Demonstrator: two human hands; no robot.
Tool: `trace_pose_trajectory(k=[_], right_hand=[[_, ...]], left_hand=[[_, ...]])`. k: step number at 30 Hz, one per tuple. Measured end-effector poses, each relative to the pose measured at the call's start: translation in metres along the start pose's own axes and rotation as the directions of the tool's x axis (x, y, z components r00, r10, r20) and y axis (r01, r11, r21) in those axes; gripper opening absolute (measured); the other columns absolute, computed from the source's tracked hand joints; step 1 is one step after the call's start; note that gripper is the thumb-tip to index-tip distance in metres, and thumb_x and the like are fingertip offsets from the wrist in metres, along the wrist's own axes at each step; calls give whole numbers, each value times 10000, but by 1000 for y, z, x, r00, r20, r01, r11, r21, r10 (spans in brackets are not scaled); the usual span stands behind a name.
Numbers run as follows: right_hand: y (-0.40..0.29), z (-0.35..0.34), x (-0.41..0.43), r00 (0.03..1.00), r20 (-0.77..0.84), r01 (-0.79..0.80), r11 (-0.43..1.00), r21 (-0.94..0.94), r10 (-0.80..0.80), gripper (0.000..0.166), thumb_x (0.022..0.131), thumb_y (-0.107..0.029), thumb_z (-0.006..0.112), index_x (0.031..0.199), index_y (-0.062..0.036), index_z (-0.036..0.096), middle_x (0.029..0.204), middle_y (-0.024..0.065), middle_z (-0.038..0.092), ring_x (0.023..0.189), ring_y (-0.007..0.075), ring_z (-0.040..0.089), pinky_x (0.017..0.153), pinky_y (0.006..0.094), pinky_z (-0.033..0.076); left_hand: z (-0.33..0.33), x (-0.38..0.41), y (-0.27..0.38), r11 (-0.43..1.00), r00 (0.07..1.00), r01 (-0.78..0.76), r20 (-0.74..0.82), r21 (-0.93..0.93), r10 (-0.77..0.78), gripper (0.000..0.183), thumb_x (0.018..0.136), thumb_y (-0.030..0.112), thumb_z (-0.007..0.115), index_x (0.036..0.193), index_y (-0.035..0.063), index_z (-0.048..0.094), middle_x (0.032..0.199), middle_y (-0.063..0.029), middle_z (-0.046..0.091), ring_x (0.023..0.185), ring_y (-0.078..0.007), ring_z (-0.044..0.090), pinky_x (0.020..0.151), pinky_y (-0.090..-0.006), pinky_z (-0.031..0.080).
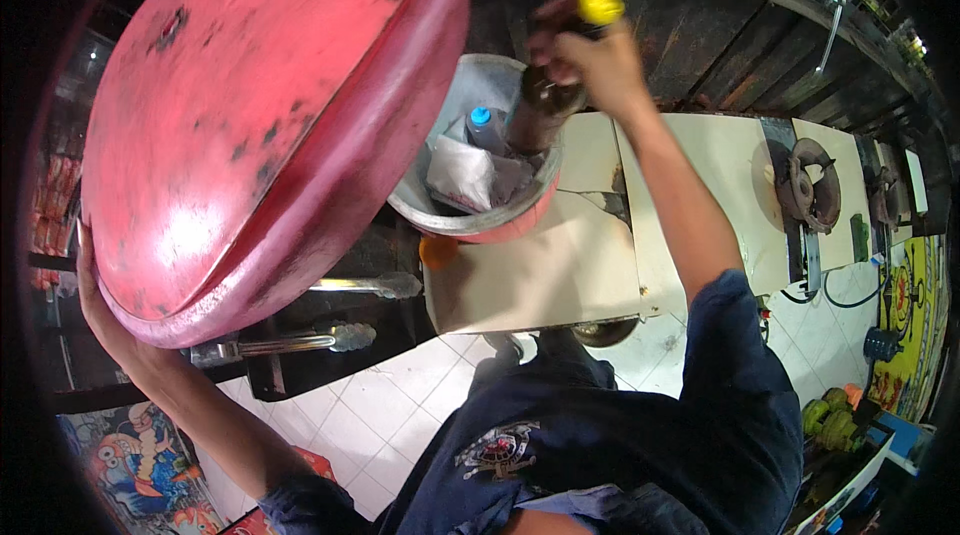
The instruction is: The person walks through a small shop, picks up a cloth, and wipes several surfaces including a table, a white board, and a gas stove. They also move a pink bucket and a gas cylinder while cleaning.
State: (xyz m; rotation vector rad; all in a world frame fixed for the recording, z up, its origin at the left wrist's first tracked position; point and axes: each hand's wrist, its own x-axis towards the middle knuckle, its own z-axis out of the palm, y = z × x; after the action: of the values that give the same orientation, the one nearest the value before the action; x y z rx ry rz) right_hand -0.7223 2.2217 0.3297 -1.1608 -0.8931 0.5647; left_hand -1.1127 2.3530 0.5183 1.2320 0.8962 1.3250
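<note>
My left hand (88, 272) grips the lower left edge of a large round pink lid (217, 107), scuffed with dark marks and tilted up beside a deep metal pot. Over the right side of that pot (551, 194), my right hand (581, 59) holds a dark bottle (536, 111) with a yellow cap (601, 6); both are blurred. The bottle's lower part is inside the pot's rim. A clear squeeze bottle with a blue cap (481, 122) and a white plastic bag (460, 171) lie in the pot. Other bagged contents there are partly hidden.
The pot stands on a cracked, cream tiled counter (525, 272). Metal tongs (300, 341) lie on the dark surface at left, near an orange round thing (438, 251). A gas burner (814, 186) sits at right. Below, a metal bowl (606, 332) shows under the counter edge.
</note>
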Motion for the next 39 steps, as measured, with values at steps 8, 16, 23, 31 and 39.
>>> trace_pose_trajectory(k=[8, 16, 23, 31, 39], right_hand=[[165, 33, 40, 932, 260, -130, 903, -410, 252, 200, 668, -119, 700, 824, -17, 626, 721, 67, 612, 697, 145, 571, 665, 305, 461], [293, 28, 42, 816, 164, -440, 780, -445, 554, 349, 621, -235, 722, 871, -8, 636, 849, 144, 643, 760, 242, 600, 711, 374, 472], [244, 37, 25, 858, 44, -500, 852, -156, 512, 359, 766, -302, 600, 1016, -43, 601, 1012, 137, 606, 911, 257, 575, 821, 379, 445], [91, -5, -10, 887, 113, -395, 609, 688, 448, 472, 901, -420, 459, 1218, -72, 493, 1230, 117, 515, 1103, 249, 504, 958, 377, 387], [72, -19, -94, 856, -248, -270, 802, 533, 453, 664, 893, -494, 440, 1300, 26, 374, 1300, 154, 440, 1172, 228, 450, 997, 355, 352]], left_hand=[[-11, 15, -40, 969, 997, 70, -10, -237, -75, 337, 881, 93, 482, 1183, -55, 504, 1226, -173, 516, 1130, -265, 506, 992, -405, 390], [20, 10, -75, 986, 994, 50, 101, -159, -34, 283, 821, 131, 586, 1044, -41, 566, 1035, -112, 603, 974, -191, 568, 884, -325, 425], [49, 11, -132, 971, 993, 82, 105, -225, -59, 153, 805, 93, 614, 920, -6, 598, 892, -90, 644, 810, -148, 614, 753, -267, 473], [46, 11, -207, 951, 989, 134, 98, -279, -111, 252, 794, 76, 637, 995, 1, 505, 944, -98, 599, 882, -163, 581, 804, -294, 461], [54, -56, -253, 937, 978, 210, 75, -280, -197, 362, 762, 38, 634, 1068, 97, 449, 1015, -49, 513, 945, -167, 497, 852, -336, 420]])
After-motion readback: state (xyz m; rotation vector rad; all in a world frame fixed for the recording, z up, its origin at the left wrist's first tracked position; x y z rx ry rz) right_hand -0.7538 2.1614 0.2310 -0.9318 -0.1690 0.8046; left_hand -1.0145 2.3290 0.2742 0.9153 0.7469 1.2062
